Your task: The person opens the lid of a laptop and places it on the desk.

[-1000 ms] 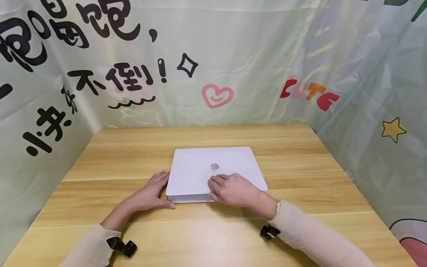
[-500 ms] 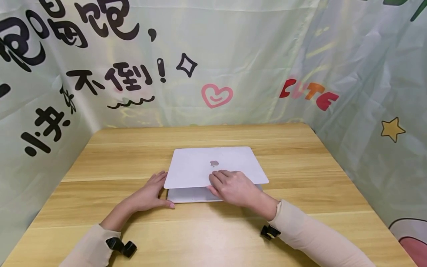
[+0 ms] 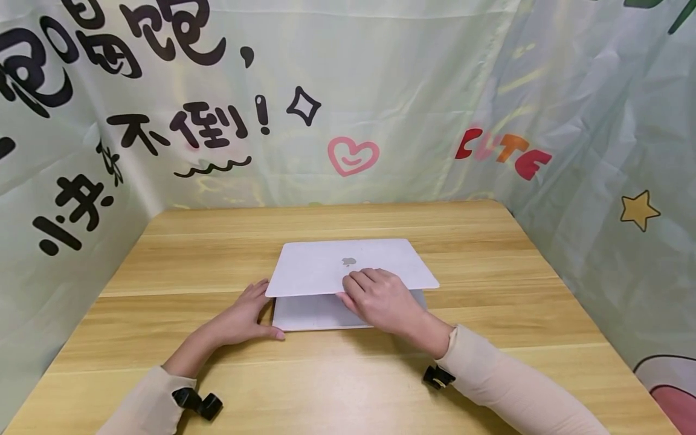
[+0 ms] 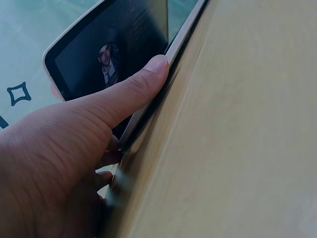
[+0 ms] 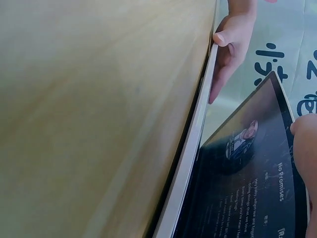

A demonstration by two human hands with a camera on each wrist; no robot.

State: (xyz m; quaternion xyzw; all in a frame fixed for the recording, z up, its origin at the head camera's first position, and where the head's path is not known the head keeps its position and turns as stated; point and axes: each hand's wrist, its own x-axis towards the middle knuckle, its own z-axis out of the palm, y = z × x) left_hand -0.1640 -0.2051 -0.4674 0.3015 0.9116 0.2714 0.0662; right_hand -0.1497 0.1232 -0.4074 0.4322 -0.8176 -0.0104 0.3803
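Observation:
A silver laptop (image 3: pixel 321 266) with an apple logo lies on the table, its lid raised partway at the front. My right hand (image 3: pixel 380 302) grips the lid's front edge near the middle, fingers on top and thumb below. My left hand (image 3: pixel 244 314) rests against the base's front left corner, thumb at the front edge and fingers stretched along the left side. In the left wrist view that thumb lies at the edge of the base (image 4: pixel 185 29). The lit screen (image 5: pixel 233 173) shows a picture of a person and lines of text in the right wrist view.
The laptop stands near the middle of a wooden table (image 3: pixel 190 254). A pale printed cloth (image 3: pixel 408 78) hangs behind and on both sides. Black wrist cameras sit at both sleeves, the left camera (image 3: pixel 198 403) and right camera (image 3: pixel 438 377).
The right hand has lifted the lid's front edge, widening the gap above the base. The left hand stays at the corner.

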